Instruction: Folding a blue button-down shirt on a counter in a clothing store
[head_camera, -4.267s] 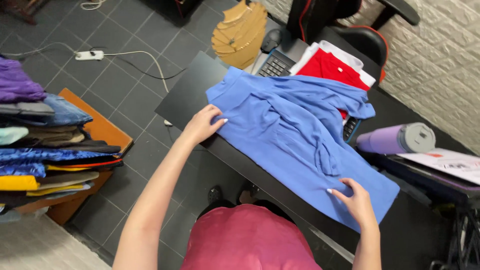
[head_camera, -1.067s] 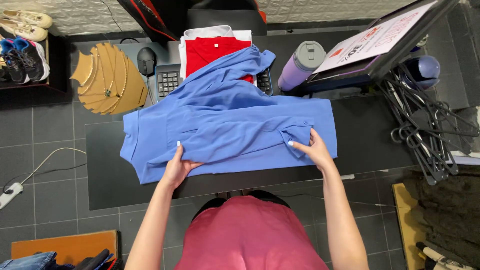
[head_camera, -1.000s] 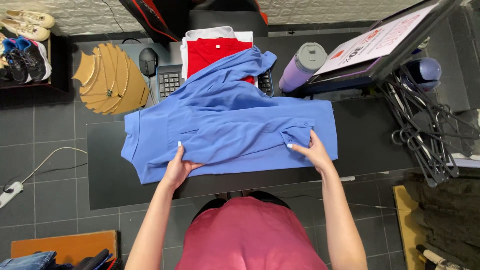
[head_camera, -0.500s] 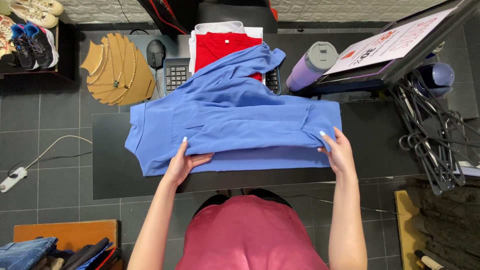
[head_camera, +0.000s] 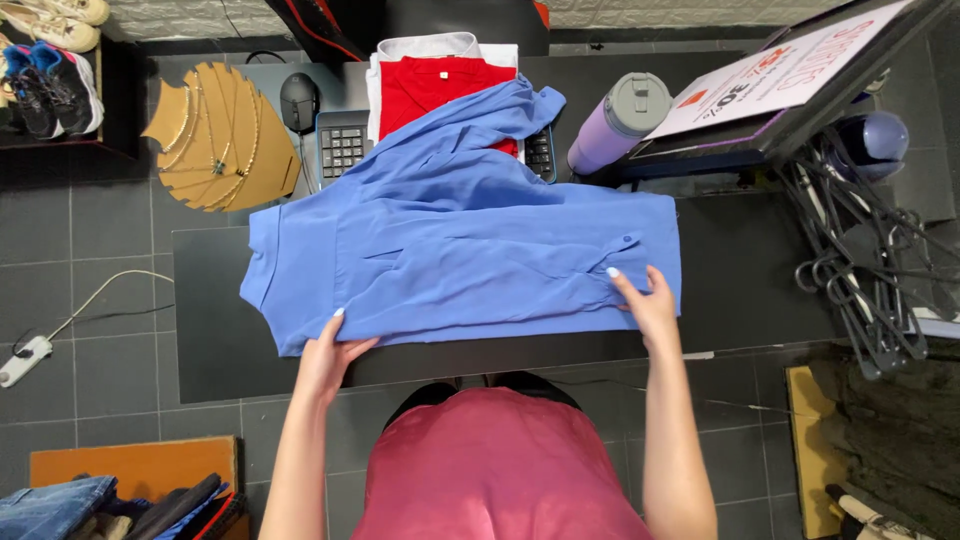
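A blue shirt (head_camera: 460, 250) lies spread across the black table (head_camera: 220, 330), its collar end to the left and one sleeve reaching up toward the back. My left hand (head_camera: 328, 358) grips the shirt's near edge at the lower left. My right hand (head_camera: 645, 303) holds the near edge at the lower right, close to a small button. Both hands have fabric between fingers and thumb.
Behind the shirt lie a folded red garment (head_camera: 430, 85) on white ones, a keyboard (head_camera: 345, 148), a mouse (head_camera: 299, 101) and a purple bottle (head_camera: 622, 120). A gold leaf-shaped stand (head_camera: 215, 140) sits left. Black hangers (head_camera: 850, 260) hang right; stacked clothes (head_camera: 120, 500) lie lower left.
Both hands have drawn the shirt's near edge flatter and wider; my right hand slid rightward along the hem, and the bunched folds by it have smoothed out.
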